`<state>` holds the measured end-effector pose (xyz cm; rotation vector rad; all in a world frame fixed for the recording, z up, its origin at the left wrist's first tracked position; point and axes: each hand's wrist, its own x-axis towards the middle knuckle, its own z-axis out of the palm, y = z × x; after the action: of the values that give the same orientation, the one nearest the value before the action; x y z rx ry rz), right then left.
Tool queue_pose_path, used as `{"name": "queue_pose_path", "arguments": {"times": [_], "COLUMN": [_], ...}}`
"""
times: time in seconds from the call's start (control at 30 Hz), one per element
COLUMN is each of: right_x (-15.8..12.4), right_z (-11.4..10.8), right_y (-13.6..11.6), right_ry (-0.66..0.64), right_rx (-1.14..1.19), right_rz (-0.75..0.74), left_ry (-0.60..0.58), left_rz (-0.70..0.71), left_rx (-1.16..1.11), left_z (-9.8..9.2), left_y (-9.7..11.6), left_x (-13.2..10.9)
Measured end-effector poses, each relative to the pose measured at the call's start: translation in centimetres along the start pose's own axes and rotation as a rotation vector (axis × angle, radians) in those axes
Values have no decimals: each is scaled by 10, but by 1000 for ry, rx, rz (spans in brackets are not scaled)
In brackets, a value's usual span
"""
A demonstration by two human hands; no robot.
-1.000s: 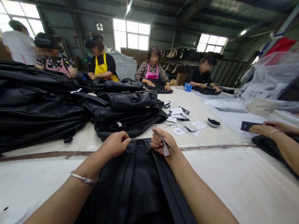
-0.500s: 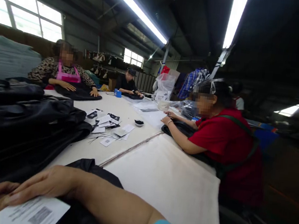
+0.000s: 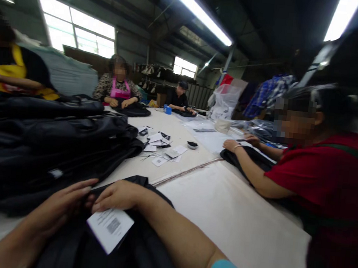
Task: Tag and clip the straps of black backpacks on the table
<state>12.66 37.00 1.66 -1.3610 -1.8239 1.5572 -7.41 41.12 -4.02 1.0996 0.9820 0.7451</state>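
Note:
A black garment (image 3: 68, 246) lies in front of me at the table's near edge, with both my hands at its upper part. My right hand (image 3: 118, 196) has its fingers curled over the top of a white hang tag (image 3: 109, 229), which bears a printed code and rests against the dark cloth. Close beside it, my left hand (image 3: 59, 204) grips the garment with fingers pressed together, the tips partly hidden in the cloth. The two hands almost meet at the fingertips.
Stacked black garments (image 3: 46, 150) rise at the left. Loose tags (image 3: 159, 142) lie scattered on the white table (image 3: 228, 216) beside a small dish (image 3: 192, 145) of dark bits. A co-worker in red (image 3: 330, 180) handles black cloth at right; several others work around the table.
My view has swung left, bringing a person in a yellow apron into sight. My hands, the tag and the garment now appear higher and further right, with my left hand less overlapped by the right.

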Motion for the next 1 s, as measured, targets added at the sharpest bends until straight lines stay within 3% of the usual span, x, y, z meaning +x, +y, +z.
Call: {"name": "queue_pose_path", "arguments": {"times": [0.17, 0.33, 0.57, 0.73, 0.9, 1.0], "right_x": [-2, -3, 4, 9, 6, 12], "right_z": [5, 9, 16, 18, 15, 8], "right_y": [5, 10, 17, 20, 11, 7], "right_ry": [-46, -46, 61, 153, 152, 114], "right_rx": [-263, -267, -256, -230, -297, -432], "right_rz": [-79, -93, -60, -35, 10, -17], "left_ry": [11, -63, -222, -229, -218, -195], "left_rz": [9, 49, 123, 74, 10, -54], "left_rx": [-214, -219, -180, -130, -36, 41], "left_z": [5, 4, 8, 11, 20, 14], "left_y": [6, 4, 3, 5, 15, 13], "left_x": [-14, -23, -29, -28, -30, -20]}}
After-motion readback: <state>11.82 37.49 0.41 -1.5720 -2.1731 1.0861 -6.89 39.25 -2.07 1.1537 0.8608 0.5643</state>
